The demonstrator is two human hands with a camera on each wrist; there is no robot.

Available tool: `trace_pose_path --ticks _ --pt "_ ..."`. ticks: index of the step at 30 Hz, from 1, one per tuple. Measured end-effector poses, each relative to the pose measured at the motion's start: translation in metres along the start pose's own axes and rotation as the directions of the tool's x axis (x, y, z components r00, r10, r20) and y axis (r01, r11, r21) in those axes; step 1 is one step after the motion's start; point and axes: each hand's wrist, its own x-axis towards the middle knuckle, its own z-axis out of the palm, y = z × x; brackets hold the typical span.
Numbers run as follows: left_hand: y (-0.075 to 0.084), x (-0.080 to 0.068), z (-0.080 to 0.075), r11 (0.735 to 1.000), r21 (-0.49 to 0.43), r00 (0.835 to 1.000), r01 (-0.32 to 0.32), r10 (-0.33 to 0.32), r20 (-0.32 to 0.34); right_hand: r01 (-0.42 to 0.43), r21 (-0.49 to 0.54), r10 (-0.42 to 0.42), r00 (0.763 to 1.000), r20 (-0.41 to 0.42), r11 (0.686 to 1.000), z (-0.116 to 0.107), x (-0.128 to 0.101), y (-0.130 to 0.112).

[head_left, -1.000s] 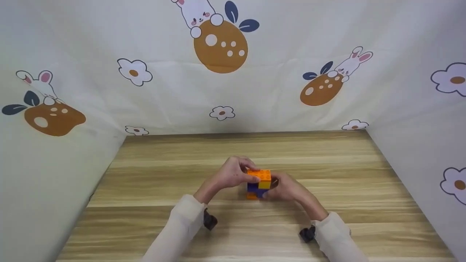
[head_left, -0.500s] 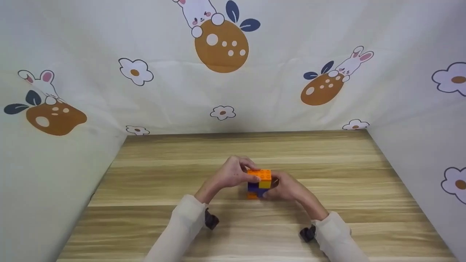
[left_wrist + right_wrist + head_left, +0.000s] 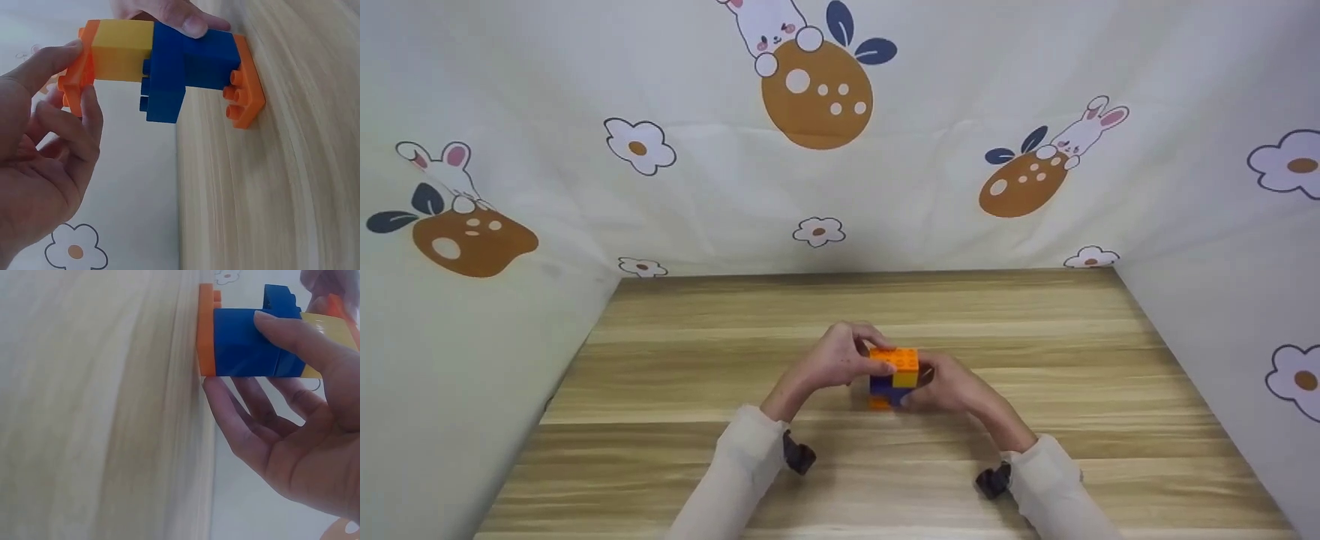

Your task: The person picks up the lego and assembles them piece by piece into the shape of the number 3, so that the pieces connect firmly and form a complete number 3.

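Observation:
A tower of toy building blocks stands on the wooden table between my two hands. Its lowest piece is a thin orange brick (image 3: 252, 84), flat on the wood. Above it come a blue block (image 3: 211, 62), then a second blue brick (image 3: 167, 90) jutting out to the left. A yellow block (image 3: 121, 50) follows, capped by another thin orange brick (image 3: 906, 358) that overhangs to the left. My left hand (image 3: 840, 358) pinches this top orange brick at its overhanging end. My right hand (image 3: 951, 385) grips the tower's blue part from the right, thumb (image 3: 281, 329) across the blue.
The wood-grain table (image 3: 735, 315) spreads around the tower. Pale cloth walls (image 3: 900, 202) with rabbit and flower prints rise at its back and sides. A black wrist camera sits by each sleeve, the left one (image 3: 799, 454) and the right one (image 3: 994, 481).

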Motion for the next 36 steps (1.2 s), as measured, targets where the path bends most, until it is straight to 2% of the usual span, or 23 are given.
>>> trace_pose_path --ticks 3,5,12,14,17,21,26,31,36 --pt "-0.001 -0.001 0.0 0.999 -0.018 1.0 0.026 -0.026 0.001 -0.011 -0.002 0.011 1.0 0.003 1.0 -0.001 -0.001 -0.001" --pt "-0.002 -0.001 0.0 0.999 -0.04 1.0 0.021 -0.022 -0.017 -0.026 0.003 0.026 1.0 -0.001 1.0 -0.001 -0.002 -0.003" --pt "-0.007 -0.007 -0.006 0.988 -0.143 0.988 -0.066 0.044 -0.147 -0.018 0.068 0.021 0.999 -0.043 0.998 -0.006 -0.005 -0.013" --pt "-0.011 -0.009 -0.006 0.977 -0.195 0.982 -0.091 0.055 -0.182 -0.01 0.096 0.017 0.997 -0.069 0.995 -0.008 -0.006 -0.016" --pt "-0.018 -0.011 -0.004 0.944 -0.304 0.974 -0.128 0.061 -0.22 -0.002 0.118 0.016 0.993 -0.114 0.993 -0.012 -0.008 -0.022" --pt "-0.025 -0.012 0.001 0.903 -0.399 0.97 -0.161 0.07 -0.234 -0.009 0.104 0.025 0.988 -0.152 0.995 -0.017 -0.008 -0.03" --pt "-0.027 -0.011 0.008 0.887 -0.424 0.967 -0.181 0.083 -0.24 -0.038 0.131 0.058 0.986 -0.156 0.991 -0.021 -0.003 -0.041" --pt "-0.029 -0.008 0.013 0.894 -0.416 0.967 -0.168 0.067 -0.246 -0.091 0.195 0.129 0.973 -0.19 0.977 -0.022 0.002 -0.045" --pt "-0.033 -0.004 0.016 0.894 -0.418 0.969 -0.161 0.062 -0.239 -0.098 0.271 0.159 0.964 -0.212 0.958 -0.019 0.005 -0.04"
